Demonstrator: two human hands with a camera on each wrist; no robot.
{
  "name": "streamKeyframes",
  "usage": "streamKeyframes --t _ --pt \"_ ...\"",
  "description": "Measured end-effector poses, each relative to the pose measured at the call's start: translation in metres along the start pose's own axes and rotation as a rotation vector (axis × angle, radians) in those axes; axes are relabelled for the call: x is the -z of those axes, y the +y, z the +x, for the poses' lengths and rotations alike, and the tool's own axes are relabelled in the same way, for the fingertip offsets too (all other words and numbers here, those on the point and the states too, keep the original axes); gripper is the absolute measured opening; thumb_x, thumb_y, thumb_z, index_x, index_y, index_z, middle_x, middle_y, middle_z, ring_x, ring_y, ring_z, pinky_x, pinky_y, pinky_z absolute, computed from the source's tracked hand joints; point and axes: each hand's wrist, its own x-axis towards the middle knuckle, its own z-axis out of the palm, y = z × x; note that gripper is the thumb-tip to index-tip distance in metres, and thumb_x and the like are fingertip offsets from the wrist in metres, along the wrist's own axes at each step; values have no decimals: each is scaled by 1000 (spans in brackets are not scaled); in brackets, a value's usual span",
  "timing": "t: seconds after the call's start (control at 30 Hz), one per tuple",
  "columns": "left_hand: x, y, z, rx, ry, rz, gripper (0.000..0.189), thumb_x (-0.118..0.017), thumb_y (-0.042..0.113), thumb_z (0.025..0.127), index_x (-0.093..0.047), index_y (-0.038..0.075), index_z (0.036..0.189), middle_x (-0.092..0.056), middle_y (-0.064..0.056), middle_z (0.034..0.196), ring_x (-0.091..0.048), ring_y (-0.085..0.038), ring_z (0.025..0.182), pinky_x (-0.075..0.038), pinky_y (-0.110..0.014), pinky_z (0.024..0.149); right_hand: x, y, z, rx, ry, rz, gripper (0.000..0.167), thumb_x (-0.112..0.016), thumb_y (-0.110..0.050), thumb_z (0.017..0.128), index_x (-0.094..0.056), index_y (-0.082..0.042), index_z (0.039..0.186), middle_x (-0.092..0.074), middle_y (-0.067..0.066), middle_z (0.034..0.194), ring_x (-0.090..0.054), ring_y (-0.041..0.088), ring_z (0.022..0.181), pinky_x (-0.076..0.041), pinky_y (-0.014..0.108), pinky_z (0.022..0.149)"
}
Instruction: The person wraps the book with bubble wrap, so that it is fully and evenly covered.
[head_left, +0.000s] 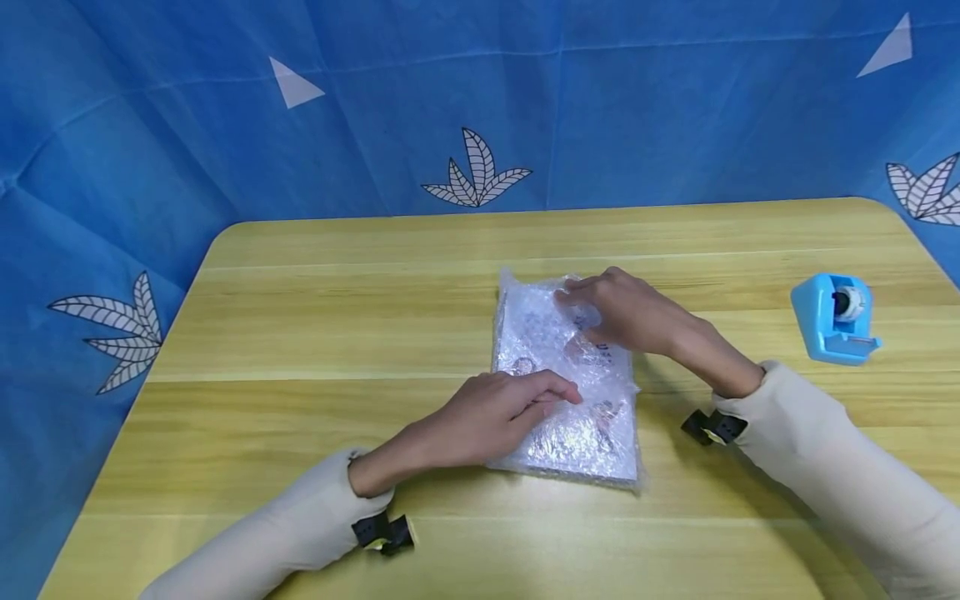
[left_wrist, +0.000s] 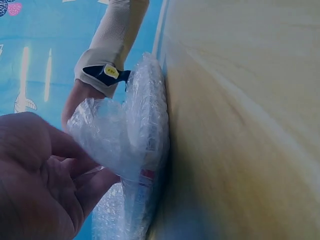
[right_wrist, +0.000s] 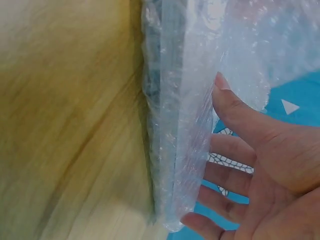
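A flat, book-like item with a pale printed face lies on the table in bubble wrap. A loose flap of bubble wrap stands up from it in the left wrist view. My left hand is over the item's near left part, with thumb and fingers pinching the flap's edge. My right hand reaches over the far right part, its fingers spread against the wrapped face. In the right wrist view the right thumb touches the wrap, and the other fingertips lie along it.
A blue tape dispenser with a roll in it stands at the right of the wooden table. Behind the table hangs a blue cloth with leaf prints. Each sleeve carries a small dark wrist device.
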Motion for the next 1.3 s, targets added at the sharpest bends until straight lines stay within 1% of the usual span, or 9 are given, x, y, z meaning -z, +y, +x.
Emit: streamKeyframes --t 0.13,0.23,0.37,0.43,0.6,0.67,0.83,1.1,1.3 --pt "-2 1 0 -20 -65 161 34 -60 10 106 -69 19 138 -56 2 150 -71 -8 100 -51 -27 68 2 1 1 20 -20 -4 60 -85 -6 86 -60 8 139 -51 32 145 -33 7 45 -57 40 84" --pt "-7 3 -1 -36 -78 301 40 -67 15 102 -66 22 142 -51 3 153 -51 -16 139 -59 -38 87 3 3 1 56 -40 -4 59 -82 -6 88 -58 10 140 -48 35 145 -31 7 44 -57 42 87" --pt "-11 6 0 -56 -58 422 47 -76 18 96 -66 23 142 -51 4 154 -53 -17 139 -58 -42 93 5 5 1 84 -67 -1 60 -79 -7 91 -54 11 142 -44 38 146 -28 5 44 -58 39 83" --pt "-9 6 1 -70 -63 460 49 -79 20 93 -67 23 141 -52 4 154 -54 -18 136 -56 -38 95 6 6 0 84 -81 -1 59 -77 -9 93 -52 10 143 -42 37 148 -36 8 46 -56 46 95" --pt "-3 2 6 -115 -72 555 51 -83 33 89 -69 27 137 -48 0 158 -44 -25 143 -37 -50 116 7 6 -1 63 -109 -11 54 -69 -8 99 -50 8 147 -39 35 152 -69 40 93 -29 67 115" --pt "0 0 10 -102 -85 578 51 -82 41 88 -69 32 136 -38 -3 164 -32 -32 152 -25 -62 121 7 5 -2 45 -111 -21 53 -68 -6 100 -49 7 147 -39 35 153 -60 51 117 -27 69 114" --pt "8 -7 20 -16 -182 493 65 -78 49 88 -56 33 147 -14 -3 174 -7 -37 158 -5 -72 119 4 3 -3 19 -84 -28 53 -69 -4 98 -50 6 147 -39 33 153 -48 56 131 -35 67 112" --pt "13 -11 22 32 -239 467 89 -74 57 88 -37 23 161 -14 2 173 -1 -25 160 -3 -64 123 6 6 -13 9 -77 112 55 -61 -17 106 -44 3 154 -33 31 160 -36 52 145 -29 67 115" --pt "14 -9 21 32 -235 477 88 -75 57 87 -39 23 161 -15 2 172 -4 -27 159 -4 -63 123 11 2 -37 -32 -138 242 87 -71 -40 99 -25 -6 165 -14 25 170 -14 49 154 -23 72 116"
